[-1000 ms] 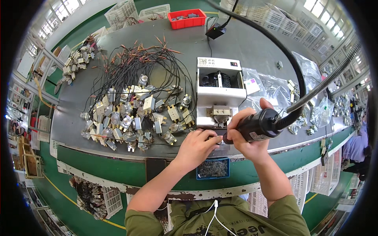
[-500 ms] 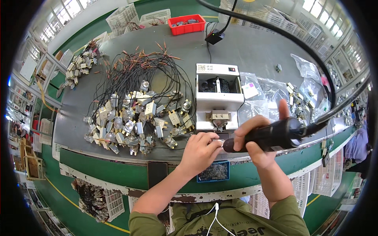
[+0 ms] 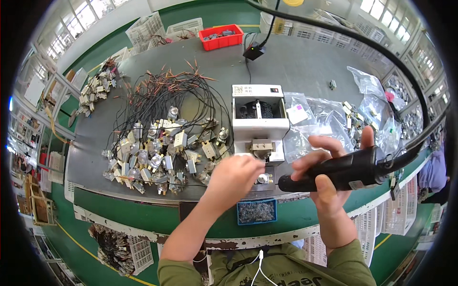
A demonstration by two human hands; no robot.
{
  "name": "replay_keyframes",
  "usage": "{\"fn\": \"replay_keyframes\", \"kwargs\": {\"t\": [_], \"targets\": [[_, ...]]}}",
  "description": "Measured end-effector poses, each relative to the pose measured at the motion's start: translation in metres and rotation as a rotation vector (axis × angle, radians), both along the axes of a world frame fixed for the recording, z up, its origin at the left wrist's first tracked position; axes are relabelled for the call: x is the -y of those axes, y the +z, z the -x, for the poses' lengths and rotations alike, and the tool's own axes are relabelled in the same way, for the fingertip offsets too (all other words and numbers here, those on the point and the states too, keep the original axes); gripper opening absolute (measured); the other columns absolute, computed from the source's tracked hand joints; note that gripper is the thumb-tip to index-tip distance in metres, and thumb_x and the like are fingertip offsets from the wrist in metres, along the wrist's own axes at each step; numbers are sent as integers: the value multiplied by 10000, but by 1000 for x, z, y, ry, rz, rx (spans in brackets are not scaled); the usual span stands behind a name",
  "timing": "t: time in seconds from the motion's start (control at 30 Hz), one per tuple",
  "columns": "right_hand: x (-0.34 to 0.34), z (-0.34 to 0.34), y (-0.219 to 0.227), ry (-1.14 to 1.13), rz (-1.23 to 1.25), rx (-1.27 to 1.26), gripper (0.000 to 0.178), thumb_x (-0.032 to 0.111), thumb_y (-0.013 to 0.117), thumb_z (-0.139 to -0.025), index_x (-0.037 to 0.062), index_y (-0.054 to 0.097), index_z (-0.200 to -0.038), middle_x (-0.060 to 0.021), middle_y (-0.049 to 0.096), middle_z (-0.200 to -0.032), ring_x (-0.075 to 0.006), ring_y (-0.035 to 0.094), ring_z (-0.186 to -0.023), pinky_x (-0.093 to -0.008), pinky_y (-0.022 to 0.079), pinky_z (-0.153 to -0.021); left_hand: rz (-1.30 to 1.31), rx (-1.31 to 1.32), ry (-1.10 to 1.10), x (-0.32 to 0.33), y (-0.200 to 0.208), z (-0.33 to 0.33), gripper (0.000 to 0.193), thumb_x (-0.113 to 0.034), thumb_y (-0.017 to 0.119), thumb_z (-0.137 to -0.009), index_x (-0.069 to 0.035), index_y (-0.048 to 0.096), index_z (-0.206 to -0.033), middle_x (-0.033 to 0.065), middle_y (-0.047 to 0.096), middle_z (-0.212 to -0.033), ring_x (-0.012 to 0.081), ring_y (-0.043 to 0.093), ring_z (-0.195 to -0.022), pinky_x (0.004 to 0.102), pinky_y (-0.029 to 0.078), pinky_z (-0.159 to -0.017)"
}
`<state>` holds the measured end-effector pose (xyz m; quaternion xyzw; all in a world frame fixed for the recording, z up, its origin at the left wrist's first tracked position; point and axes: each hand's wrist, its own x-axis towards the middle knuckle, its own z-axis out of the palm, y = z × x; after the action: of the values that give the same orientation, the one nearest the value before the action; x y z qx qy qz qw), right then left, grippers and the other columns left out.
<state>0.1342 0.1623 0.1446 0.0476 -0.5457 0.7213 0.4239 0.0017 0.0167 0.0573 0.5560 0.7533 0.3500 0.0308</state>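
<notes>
My right hand (image 3: 329, 174) is wrapped round a black electric screwdriver (image 3: 350, 169), held nearly level with its tip pointing left. The tip is just right of a small lamp-holder part (image 3: 263, 179), with a round shiny top, at the table's front edge. My left hand (image 3: 234, 178), somewhat blurred, has its fingers curled together beside the white screw feeder (image 3: 258, 128). Whatever those fingers pinch, if anything, is hidden. To the left lies a heap of lamp-holder assemblies (image 3: 155, 159) with white blocks, round clear caps and black leads (image 3: 174, 86).
A blue tray of small metal pieces (image 3: 257, 212) sits below the table's front edge. Clear plastic bags (image 3: 324, 114) and more small blocks lie right of the feeder. At the back stands a red bin (image 3: 222, 38). A thick black cable (image 3: 405, 71) arches over the right side.
The screwdriver tip has backed away to the right from my left hand. My left hand has moved slightly left, uncovering the lamp-holder part at the edge. My view has shifted slightly.
</notes>
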Motion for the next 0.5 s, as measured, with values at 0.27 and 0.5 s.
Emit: {"fn": "replay_keyframes", "kwargs": {"t": [0.27,0.5], "targets": [[11,29,-43,47,-292,111,1078,-78,663,-835,76,-117,-1562,-153,661,-1001,-160,662,-843,-294,546,-768,67,76,-26,12,-41,-12,296,-252,723,-870,-93,660,-1112,48,615,-1107,286,610,-930,410,504,-830],[12,37,-64,43,-236,118,1039,-103,646,-824,49,-63,-1568,-149,655,-986,-166,659,-843,-293,544,-773,109,70,16,13,-52,-15,333,-281,696,-894,-81,621,-1149,55,611,-1156,293,627,-949,400,530,-822]]}}
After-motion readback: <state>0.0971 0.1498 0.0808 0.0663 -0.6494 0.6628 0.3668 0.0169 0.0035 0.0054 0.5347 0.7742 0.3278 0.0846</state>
